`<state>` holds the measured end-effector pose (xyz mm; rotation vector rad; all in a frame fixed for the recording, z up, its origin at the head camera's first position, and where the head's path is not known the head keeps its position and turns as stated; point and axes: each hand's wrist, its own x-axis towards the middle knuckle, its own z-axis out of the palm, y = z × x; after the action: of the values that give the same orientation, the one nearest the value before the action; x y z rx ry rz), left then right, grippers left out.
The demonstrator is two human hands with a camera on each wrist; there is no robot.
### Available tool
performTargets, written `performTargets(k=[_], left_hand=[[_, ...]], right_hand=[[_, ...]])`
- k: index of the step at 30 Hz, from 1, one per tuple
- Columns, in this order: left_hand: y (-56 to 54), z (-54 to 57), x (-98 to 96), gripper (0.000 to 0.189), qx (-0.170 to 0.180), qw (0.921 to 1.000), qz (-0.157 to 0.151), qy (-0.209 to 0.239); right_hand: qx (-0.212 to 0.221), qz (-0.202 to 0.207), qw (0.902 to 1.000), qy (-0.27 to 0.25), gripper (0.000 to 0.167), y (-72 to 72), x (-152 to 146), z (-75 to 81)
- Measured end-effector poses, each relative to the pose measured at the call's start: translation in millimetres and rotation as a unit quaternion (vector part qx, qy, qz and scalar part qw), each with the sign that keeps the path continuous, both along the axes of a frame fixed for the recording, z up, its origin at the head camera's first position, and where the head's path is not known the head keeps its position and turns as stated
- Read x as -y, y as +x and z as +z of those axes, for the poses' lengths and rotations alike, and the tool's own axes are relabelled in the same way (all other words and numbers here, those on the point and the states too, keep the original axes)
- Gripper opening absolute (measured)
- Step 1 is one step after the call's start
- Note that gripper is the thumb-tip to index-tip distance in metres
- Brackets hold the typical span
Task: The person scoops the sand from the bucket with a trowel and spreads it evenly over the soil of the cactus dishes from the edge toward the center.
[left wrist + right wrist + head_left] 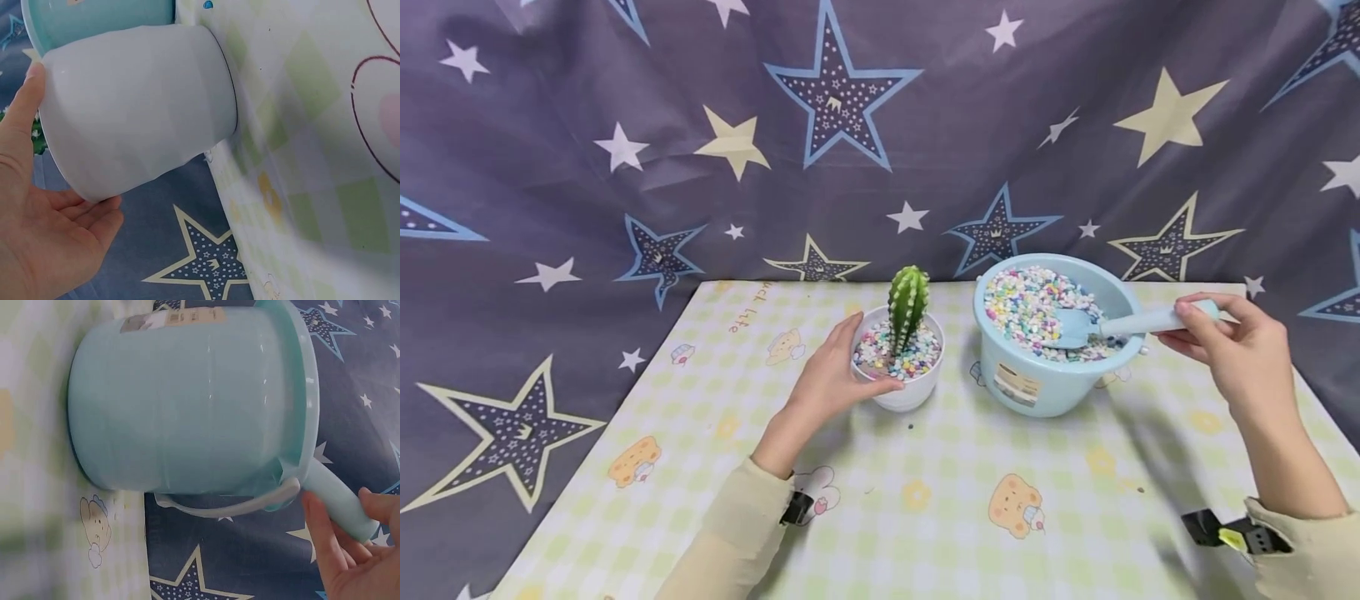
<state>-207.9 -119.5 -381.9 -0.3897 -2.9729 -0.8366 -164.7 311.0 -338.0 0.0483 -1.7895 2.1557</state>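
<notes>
In the head view my left hand (831, 371) holds the white flowerpot (906, 397) at its left side, thumb in front near the rim and fingers behind. A green ribbed cactus (907, 302) stands upright in it, among multicoloured pebbles (917, 354). My right hand (1251, 350) grips the handle of a light blue shovel (1138, 323). Its blade lies on the pebbles inside a blue bucket (1067, 387). The left wrist view shows the pot's plain side (134, 106) close up. From the right wrist, the shovel's handle (340, 500) sticks out past the bucket rim; the blade is hidden there.
A checked tablecloth with cartoon prints (955, 500) covers the table. Behind it hangs a dark curtain with stars (850, 208). The bucket's pale carrying handle (231, 509) hangs down its side. A few stray pebbles (911, 427) lie on the cloth.
</notes>
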Motion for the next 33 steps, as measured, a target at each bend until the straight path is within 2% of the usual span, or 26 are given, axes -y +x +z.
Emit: performTargets(k=[4, 7, 17, 22, 29, 33], left_hand=[[1.5, -1.1, 0.7, 0.123, 0.001, 0.9999, 0.012, 0.0], [1.6, -2.5, 0.6, 0.123, 0.003, 1.0, 0.009, 0.004], [0.5, -1.1, -3.2, 0.122, 0.004, 1.0, 0.005, -0.001], [0.2, -0.6, -2.8, 0.122, 0.002, 1.0, 0.004, -0.004], [-1.2, 0.1, -2.7, 0.123, 0.0, 1.0, 0.004, -0.007], [-1.3, 1.0, -2.9, 0.123, 0.002, 1.0, 0.004, -0.008]], right_hand=[[-0.006, 0.046, 0.9987, -0.02, 0.013, -1.0, -4, 1.0], [-0.009, 0.065, 0.9972, -0.036, 0.013, -0.5, -6, 1.6], [0.003, 0.048, 0.9972, -0.057, 0.012, 7.9, -14, 1.1], [0.003, 0.064, 0.9956, -0.068, 0.015, 11.6, -19, -0.9], [0.007, 0.093, 0.9836, -0.154, 0.016, 15.9, -25, -8.3], [0.023, 0.093, 0.9765, -0.193, 0.017, 18.5, -28, -12.3]])
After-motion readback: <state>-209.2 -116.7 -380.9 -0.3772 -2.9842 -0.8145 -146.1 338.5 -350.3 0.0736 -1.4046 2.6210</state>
